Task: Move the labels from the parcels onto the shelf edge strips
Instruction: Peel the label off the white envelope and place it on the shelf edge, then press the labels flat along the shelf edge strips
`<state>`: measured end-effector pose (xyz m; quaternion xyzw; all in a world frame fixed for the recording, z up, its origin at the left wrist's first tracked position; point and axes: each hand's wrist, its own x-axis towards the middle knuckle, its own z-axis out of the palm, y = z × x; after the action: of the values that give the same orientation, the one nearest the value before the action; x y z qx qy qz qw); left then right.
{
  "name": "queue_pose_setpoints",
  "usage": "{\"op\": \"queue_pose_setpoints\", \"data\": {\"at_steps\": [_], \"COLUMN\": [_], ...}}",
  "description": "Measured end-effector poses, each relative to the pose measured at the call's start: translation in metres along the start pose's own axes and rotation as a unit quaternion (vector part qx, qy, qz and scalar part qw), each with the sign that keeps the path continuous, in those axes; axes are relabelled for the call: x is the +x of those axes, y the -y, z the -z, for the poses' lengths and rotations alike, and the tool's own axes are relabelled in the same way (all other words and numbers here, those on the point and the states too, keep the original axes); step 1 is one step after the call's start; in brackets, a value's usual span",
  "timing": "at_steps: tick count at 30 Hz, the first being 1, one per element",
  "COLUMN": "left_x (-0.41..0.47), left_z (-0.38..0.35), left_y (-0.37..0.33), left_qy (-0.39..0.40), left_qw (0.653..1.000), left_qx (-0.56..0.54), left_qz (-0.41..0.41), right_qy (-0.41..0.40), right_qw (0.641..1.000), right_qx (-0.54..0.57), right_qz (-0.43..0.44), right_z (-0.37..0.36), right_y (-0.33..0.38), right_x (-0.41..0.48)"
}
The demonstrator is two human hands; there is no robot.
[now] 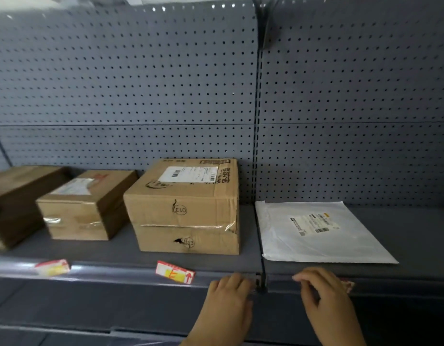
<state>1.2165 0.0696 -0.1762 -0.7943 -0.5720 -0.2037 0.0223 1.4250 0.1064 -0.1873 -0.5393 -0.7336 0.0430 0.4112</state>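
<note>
My right hand point(323, 288) lies over the shelf edge strip point(131, 273), right of the upright joint. Its fingers press down on a red and white label point(349, 285), and only the label's right end shows. My left hand point(228, 290) rests its fingers on the strip just left of the joint and holds nothing I can see. Two more red, white and yellow labels sit on the strip, one point(174, 272) below the large cardboard box point(186, 208) and one, blurred point(53, 267), farther left. A white mailer bag point(316, 233) lies flat on the right shelf section.
A smaller taped box point(86, 206) and a dark brown box point(16, 201) stand at the left. The grey pegboard back wall point(166, 83) rises behind. A slotted upright point(257, 146) splits the two shelf sections. A lower shelf point(91, 320) sits below.
</note>
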Motion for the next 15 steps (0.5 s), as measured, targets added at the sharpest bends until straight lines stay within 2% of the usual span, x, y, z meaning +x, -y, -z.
{"op": "queue_pose_setpoints", "data": {"at_steps": [6,8,11,13,15], "left_x": [-0.048,-0.062,-0.083,-0.105,-0.132], "left_z": [0.030,0.047,0.078,0.101,0.114], "left_y": [0.049,0.068,0.100,0.114,0.136], "left_qy": [0.046,0.059,0.039,0.054,0.020], "left_qw": [0.997,0.996,0.995,0.993,0.993], "left_qx": [0.040,0.015,0.017,0.016,0.049], "left_qz": [0.042,0.067,0.085,0.107,0.102], "right_qy": [0.000,0.023,0.015,0.011,0.034], "right_qw": [1.000,0.999,1.000,1.000,0.999], "right_qx": [-0.023,-0.029,-0.021,-0.013,-0.030], "right_qz": [0.018,0.016,-0.006,0.003,0.011], "right_z": [-0.023,-0.033,-0.053,-0.070,-0.082], "right_y": [0.040,0.064,0.107,0.131,0.156], "right_x": [-0.009,-0.013,-0.019,-0.024,-0.031]}}
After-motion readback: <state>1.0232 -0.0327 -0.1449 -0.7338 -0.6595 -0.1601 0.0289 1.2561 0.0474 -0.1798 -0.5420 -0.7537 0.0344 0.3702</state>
